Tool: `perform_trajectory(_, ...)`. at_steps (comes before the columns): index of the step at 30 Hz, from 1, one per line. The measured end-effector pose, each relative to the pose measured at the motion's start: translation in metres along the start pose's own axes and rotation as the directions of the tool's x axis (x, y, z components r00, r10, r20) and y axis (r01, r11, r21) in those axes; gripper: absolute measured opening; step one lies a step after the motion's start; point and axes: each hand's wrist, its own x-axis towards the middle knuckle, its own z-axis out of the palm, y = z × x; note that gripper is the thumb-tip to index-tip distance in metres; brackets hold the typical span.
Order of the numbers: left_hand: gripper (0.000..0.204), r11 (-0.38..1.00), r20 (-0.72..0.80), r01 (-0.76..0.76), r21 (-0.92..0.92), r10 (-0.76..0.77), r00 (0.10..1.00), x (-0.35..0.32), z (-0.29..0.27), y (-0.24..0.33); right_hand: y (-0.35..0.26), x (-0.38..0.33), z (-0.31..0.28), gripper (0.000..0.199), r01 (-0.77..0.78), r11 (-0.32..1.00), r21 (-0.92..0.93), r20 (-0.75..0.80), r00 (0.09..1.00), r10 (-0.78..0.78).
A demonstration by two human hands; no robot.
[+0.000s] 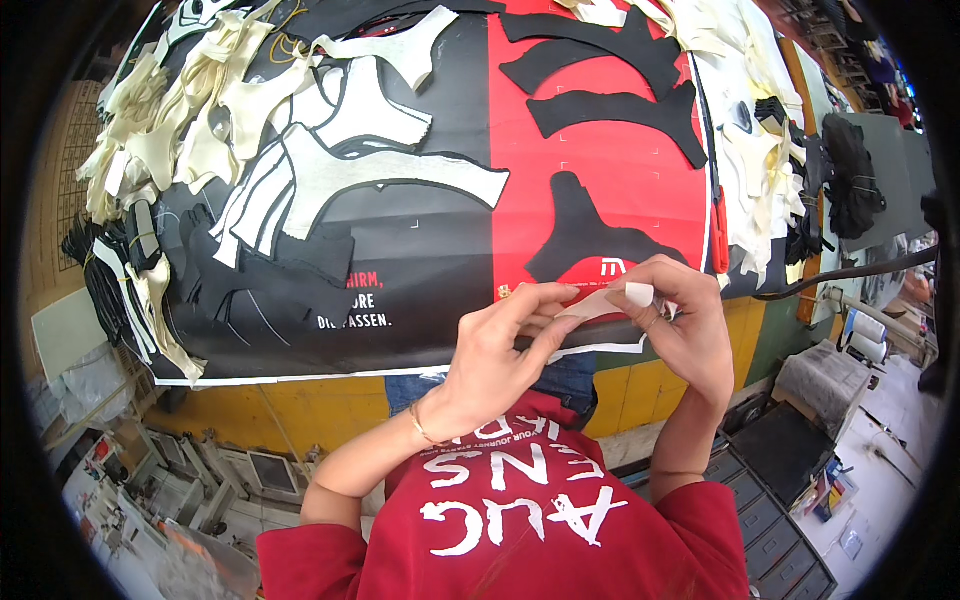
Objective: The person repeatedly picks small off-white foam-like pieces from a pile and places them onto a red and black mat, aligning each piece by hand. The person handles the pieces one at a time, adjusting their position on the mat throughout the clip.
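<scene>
Both hands meet just above the counter's (300,372) near edge, pinching one small pale piece (600,303) between them. The left hand (500,345) has thumb and forefinger closed on its left end; the right hand (685,325) curls its fingers over the right end, which is rolled up white. This looks like peeling or separating a thin layer; the next move probably calls for a firm pinch and a steady pull apart. Just beyond the hands lies a black cutout (590,235) on the red sheet (610,170). Farther left sit white cutouts (350,170), with cream scraps (190,110) heaped beyond.
</scene>
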Motion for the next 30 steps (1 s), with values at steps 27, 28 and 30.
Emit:
perform_trajectory(27,0.039,0.318,0.08,-0.256,0.913,0.476,0.876,-0.012,-0.015,-0.029,0.012,0.063,0.009,0.01,0.159,0.982,-0.099,0.244,0.961,-0.131)
perform_trajectory(28,0.039,0.315,0.084,-0.26,0.913,0.479,0.874,-0.012,-0.016,-0.029,0.013,0.063,0.01,0.011,0.166,0.979,-0.115,0.235,0.963,-0.135)
perform_trajectory(30,0.039,0.311,0.088,-0.259,0.914,0.473,0.876,-0.012,-0.016,-0.029,0.012,0.062,0.009,0.011,0.145,0.983,-0.115,0.244,0.963,-0.114)
